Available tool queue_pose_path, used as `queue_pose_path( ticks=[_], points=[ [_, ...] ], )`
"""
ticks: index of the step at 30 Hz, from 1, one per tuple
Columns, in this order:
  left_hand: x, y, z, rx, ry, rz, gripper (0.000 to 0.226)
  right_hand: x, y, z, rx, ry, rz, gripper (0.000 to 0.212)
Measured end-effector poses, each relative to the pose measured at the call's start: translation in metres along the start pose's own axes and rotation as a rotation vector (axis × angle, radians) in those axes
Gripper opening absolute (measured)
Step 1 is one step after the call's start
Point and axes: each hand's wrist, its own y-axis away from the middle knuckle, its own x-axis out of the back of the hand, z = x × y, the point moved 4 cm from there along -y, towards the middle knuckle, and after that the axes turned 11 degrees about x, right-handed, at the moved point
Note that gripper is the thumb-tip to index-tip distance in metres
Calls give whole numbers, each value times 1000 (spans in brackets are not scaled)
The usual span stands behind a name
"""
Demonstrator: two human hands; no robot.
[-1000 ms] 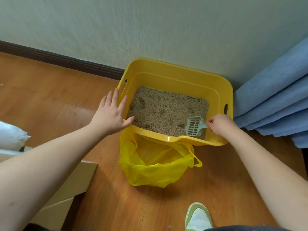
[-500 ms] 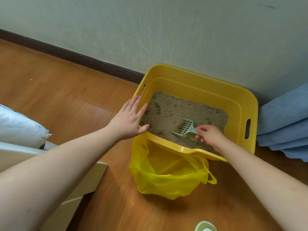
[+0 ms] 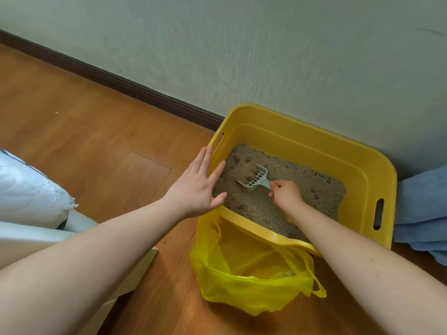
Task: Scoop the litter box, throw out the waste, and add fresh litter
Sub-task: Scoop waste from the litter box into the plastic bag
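A yellow litter box (image 3: 343, 151) stands on the wood floor against the wall, filled with tan litter (image 3: 312, 187) that shows a few clumps. My right hand (image 3: 286, 195) grips the handle of a pale green slotted scoop (image 3: 256, 180), whose blade lies in the litter at the box's left side with some litter on it. My left hand (image 3: 196, 187) presses flat, fingers straight, on the box's left rim. An open yellow plastic bag (image 3: 244, 281) sits on the floor right in front of the box.
A white sack (image 3: 29, 197) lies at the left on a pale box (image 3: 72, 233). Blue fabric (image 3: 420, 213) hangs at the right beside the litter box. A dark baseboard (image 3: 108, 78) runs along the wall.
My right hand has carried the scoop from the box's near right corner across to the left part of the litter, and litter now lies on it. The left hand stays on the rim.
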Motion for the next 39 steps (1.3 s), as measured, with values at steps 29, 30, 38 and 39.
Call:
queue_pose_path(
  ticks=[29, 30, 38, 39],
  points=[
    [0, 1, 0, -4, 6, -25, 83, 8, 0, 4, 18, -231, -55, 30],
    [0, 1, 0, -6, 5, -29, 83, 11, 4, 5, 14, -218, -72, 30],
    [1, 2, -1, -6, 41, -35, 83, 48, 41, 8, 14, -177, -50, 30],
    [1, 2, -1, -5, 47, -31, 83, 51, 45, 8, 15, -181, -41, 30]
  ],
)
